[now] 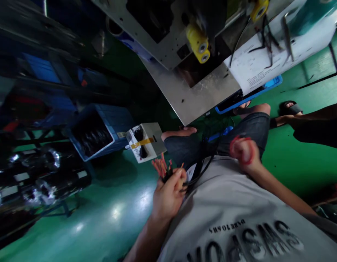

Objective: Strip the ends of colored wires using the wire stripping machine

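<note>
One bundle of wires (166, 176) there, lower centre, clamped in the left hand (167, 198), orange tips (161, 166) slanting up-left, while the right hand (245, 152), apart and farther off, grips a blurred red-looped tool (233, 146)!

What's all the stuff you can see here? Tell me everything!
Wires: a bunch, black with reddish ends, left hand
Ring-handled tool: one, red, right hand
White box: one, beyond left hand
Crate: one, blue, left of box
Wrapped rolls: several, black, far left
Metal table: one, silvery, ahead
Yellow parts: some, above table
Papers: white, upper right
Tray: one, blue, below papers
Floor: green
Hands: two, left, right
</note>
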### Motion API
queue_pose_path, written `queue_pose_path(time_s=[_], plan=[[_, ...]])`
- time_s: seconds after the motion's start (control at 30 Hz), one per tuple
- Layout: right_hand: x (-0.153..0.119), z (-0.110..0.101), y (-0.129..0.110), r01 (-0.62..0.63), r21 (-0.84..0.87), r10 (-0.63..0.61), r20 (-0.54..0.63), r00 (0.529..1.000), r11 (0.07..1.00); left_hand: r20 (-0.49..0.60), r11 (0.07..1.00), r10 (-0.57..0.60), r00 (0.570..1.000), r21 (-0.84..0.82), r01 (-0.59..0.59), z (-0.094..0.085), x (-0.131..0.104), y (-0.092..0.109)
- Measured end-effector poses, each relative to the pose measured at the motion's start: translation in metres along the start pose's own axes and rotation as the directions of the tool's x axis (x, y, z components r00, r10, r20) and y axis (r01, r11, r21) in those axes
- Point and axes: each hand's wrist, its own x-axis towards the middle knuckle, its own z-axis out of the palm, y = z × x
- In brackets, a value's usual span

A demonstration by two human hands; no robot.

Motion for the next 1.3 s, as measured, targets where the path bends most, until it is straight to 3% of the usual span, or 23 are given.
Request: queue_pose_path(time_s=[0.1,0.17,0.27,0.37,0.5,0.7,0.8,0.87,1.0,1.1,1.2,1.3], plan=[[0.003,0.009,0.003,-0.054,-0.003,0.053,0.276,0.96,0.999,0.051,0.997,0.041,0.998,0.061,-0.044,0.009,0.007,0.003],[0.004,0.013,0.001,-0.086,-0.059,0.102,0.373,0.922,0.995,0.104,0.993,0.081,0.991,0.08,-0.089,0.017,0.012,0.005],[0.008,0.016,-0.01,-0.066,-0.039,0.074,0.3,0.951,0.997,0.133,0.988,0.127,0.983,0.067,-0.136,0.026,0.017,0.007],[0.013,0.024,-0.022,-0.013,0.121,-0.017,0.247,0.969,0.993,0.198,0.989,0.133,0.971,0.042,-0.143,0.032,0.021,0.009],[0.017,0.036,-0.032,-0.067,0.298,-0.032,0.315,0.949,0.952,0.294,0.994,0.112,0.949,-0.019,-0.112,0.042,0.026,0.016],[0.02,0.038,-0.032,-0.041,0.331,-0.025,0.191,0.981,0.943,0.371,0.989,0.14,0.918,-0.005,-0.149,0.043,0.035,0.021],[0.021,0.04,-0.033,-0.165,0.377,0.021,0.357,0.934,0.911,0.43,0.982,0.084,0.899,0.119,-0.149,0.039,0.04,0.018],[0.022,0.039,-0.033,-0.164,0.365,0.007,0.395,0.918,0.917,0.439,0.973,0.065,0.896,0.17,-0.154,0.038,0.043,0.016],[0.028,0.021,-0.033,0.063,0.182,-0.084,0.108,0.991,0.981,0.28,0.971,0.176,0.944,0.106,-0.213,0.038,0.05,0.018],[0.034,0.008,-0.033,0.111,0.019,-0.111,0.004,0.994,0.994,0.305,0.96,0.202,0.931,0.128,-0.251,0.039,0.053,0.022],[0.038,0.009,-0.036,0.022,0.123,-0.041,0.158,0.987,0.992,0.424,0.953,0.121,0.898,0.202,-0.224,0.04,0.053,0.027],[0.04,0.018,-0.039,-0.12,0.284,0.002,0.382,0.924,0.951,0.49,0.924,0.065,0.87,0.3,-0.238,0.042,0.049,0.031]])
